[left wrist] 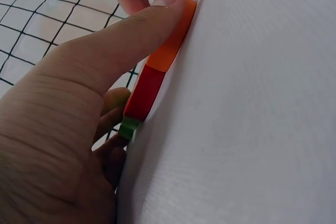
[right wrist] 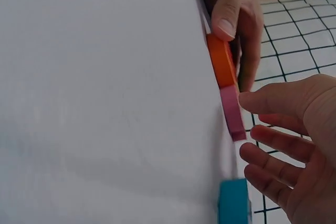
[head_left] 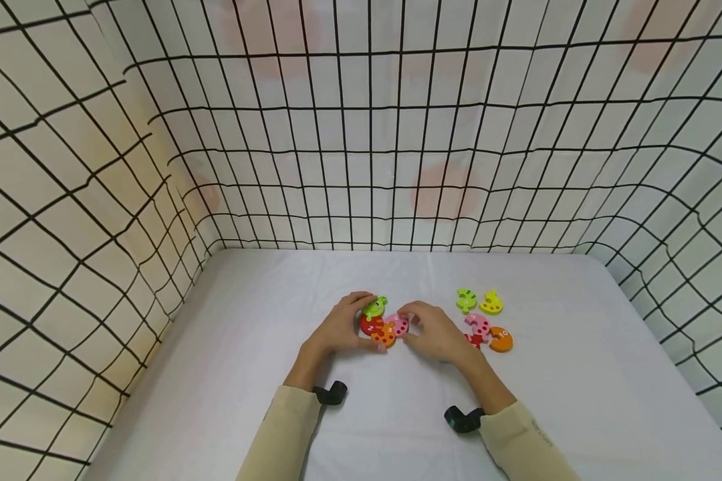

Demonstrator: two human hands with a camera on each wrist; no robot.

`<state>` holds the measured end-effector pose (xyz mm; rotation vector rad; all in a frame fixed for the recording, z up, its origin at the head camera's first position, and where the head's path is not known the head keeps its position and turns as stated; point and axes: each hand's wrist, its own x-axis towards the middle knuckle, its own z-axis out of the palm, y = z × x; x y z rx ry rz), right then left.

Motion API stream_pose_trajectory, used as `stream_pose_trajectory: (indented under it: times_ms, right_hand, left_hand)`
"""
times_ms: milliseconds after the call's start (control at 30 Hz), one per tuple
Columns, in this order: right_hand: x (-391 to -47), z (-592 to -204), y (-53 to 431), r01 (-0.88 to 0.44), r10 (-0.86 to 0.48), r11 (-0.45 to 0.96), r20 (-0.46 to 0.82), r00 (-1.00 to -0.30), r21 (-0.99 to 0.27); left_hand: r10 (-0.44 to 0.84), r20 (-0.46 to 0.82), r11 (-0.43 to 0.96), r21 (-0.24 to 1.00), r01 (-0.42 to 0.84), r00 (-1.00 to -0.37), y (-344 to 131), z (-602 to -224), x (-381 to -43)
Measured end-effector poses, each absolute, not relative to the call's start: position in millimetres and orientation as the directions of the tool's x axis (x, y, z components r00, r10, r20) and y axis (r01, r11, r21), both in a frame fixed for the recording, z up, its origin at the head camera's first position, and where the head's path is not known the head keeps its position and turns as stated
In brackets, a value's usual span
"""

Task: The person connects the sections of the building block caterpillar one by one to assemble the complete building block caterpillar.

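Note:
My left hand [head_left: 341,327] curls round a joined caterpillar puzzle, its thumb pressing the edge of an orange piece [left wrist: 176,38]. A green head piece [head_left: 376,306] lies at the fingers, and a red piece [left wrist: 145,93] sits between it and the orange one. Joined to the orange piece is a pink dotted piece [head_left: 400,325]. Close beside that pink piece is my right hand [head_left: 436,332], its thumb at the piece's edge. In the right wrist view its other fingers are loosely bent and apart from the piece.
Loose pieces lie to the right: green [head_left: 466,300], yellow-green [head_left: 491,303], pink [head_left: 478,325], red [head_left: 474,340] and orange [head_left: 501,339]. A teal piece [right wrist: 233,202] lies below the right hand. Black grid netting [head_left: 370,153] surrounds the white table [head_left: 385,421].

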<state>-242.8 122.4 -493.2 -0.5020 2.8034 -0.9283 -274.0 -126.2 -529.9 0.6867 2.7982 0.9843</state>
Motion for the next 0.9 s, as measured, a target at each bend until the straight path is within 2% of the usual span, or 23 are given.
stream_pose_trajectory:
  times_ms: [200, 467, 900]
  right_hand:
    - [-236, -484, 147, -0.256, -0.340, 0.753, -0.025, -0.940, -0.606]
    - [-227, -486, 179, -0.274, -0.326, 0.761, 0.018, -0.945, -0.588]
    - [-211, -490, 198, -0.259, -0.324, 0.794, -0.022, -0.946, -0.550]
  left_hand:
    - [0.416, 0.038, 0.705, 0.617, 0.349, -0.909, -124, -531, -273]
    - [0.434, 0.055, 0.702, 0.605, 0.376, -0.899, -126, -531, -274]
    - [0.453, 0.057, 0.703, 0.591, 0.396, -0.890, -127, -531, -276]
